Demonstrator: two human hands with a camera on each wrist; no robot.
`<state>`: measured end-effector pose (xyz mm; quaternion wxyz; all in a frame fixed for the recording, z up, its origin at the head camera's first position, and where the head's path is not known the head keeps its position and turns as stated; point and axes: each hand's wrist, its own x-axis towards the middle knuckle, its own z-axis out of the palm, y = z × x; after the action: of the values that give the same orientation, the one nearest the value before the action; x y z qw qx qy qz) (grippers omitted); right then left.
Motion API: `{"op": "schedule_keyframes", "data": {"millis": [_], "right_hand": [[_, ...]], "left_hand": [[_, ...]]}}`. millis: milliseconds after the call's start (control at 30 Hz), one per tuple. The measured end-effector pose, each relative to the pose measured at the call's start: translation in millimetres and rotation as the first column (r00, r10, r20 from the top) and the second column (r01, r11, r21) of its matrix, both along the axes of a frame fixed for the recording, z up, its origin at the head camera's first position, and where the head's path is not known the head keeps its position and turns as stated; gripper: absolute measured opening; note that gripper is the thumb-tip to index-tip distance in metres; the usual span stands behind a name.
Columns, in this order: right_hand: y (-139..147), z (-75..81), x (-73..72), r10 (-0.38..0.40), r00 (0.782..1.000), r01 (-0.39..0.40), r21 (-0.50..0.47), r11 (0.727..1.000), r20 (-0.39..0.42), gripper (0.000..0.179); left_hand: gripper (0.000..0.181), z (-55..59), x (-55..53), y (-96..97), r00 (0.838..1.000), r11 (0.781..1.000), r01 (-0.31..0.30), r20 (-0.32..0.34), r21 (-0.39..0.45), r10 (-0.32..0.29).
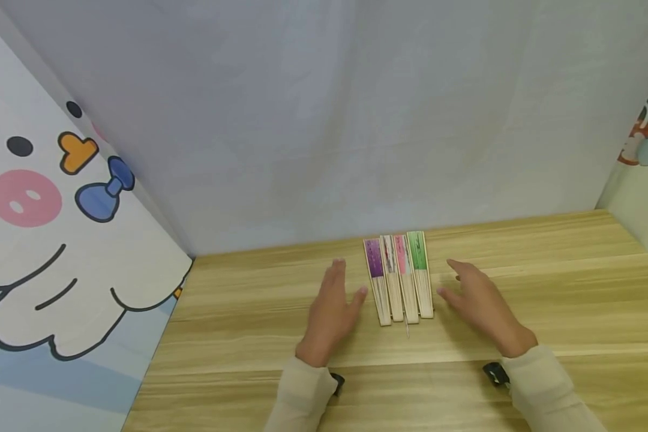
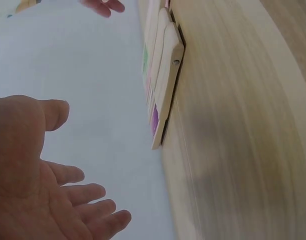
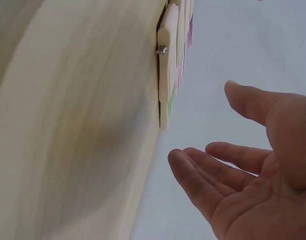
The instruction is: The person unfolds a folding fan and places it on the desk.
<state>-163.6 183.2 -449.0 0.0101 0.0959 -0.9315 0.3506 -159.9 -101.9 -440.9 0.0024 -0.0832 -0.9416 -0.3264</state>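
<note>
Flanking a row of four folded fans on the worktop [image 1: 237, 330], the left hand [image 1: 330, 315] and right hand [image 1: 480, 306] each stand apart from them, with nothing held in either. The left fingers [image 2: 85, 193] are extended and relaxed, thumb spread away; in the head view that thumb points at the purple fan [image 1: 378, 282], which lies just to its right, with a narrow gap between. The right fingers [image 3: 194, 177] are loosely extended too, thumb apart, and the green fan [image 1: 421, 276] lies just to their left, untouched. Between those two outer fans sit the white patterned fan [image 1: 392, 282] and the pink fan [image 1: 407, 285], side by side, all four with their coloured ends toward the pale backdrop [image 1: 389, 120] and their pale ends toward the person
</note>
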Motion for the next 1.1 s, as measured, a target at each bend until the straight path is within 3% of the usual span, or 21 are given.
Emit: {"op": "schedule_keyframes", "data": {"millis": [533, 1100], "right_hand": [[-19, -0.8, -8.1, 0.007, 1.000, -0.007, -0.013, 1.000, 0.000, 0.064], [-37, -4.4, -25.3, -0.060, 0.995, 0.057, 0.043, 0.997, 0.077, 0.063]], "left_hand": [[0.075, 2.9, -1.9, 22.3, 0.998, 0.997, 0.050, -0.025, -0.062, -0.052], [0.076, 1.0, -1.9, 44.4, 0.994, 0.992, 0.092, -0.059, -0.084, -0.097]]}}
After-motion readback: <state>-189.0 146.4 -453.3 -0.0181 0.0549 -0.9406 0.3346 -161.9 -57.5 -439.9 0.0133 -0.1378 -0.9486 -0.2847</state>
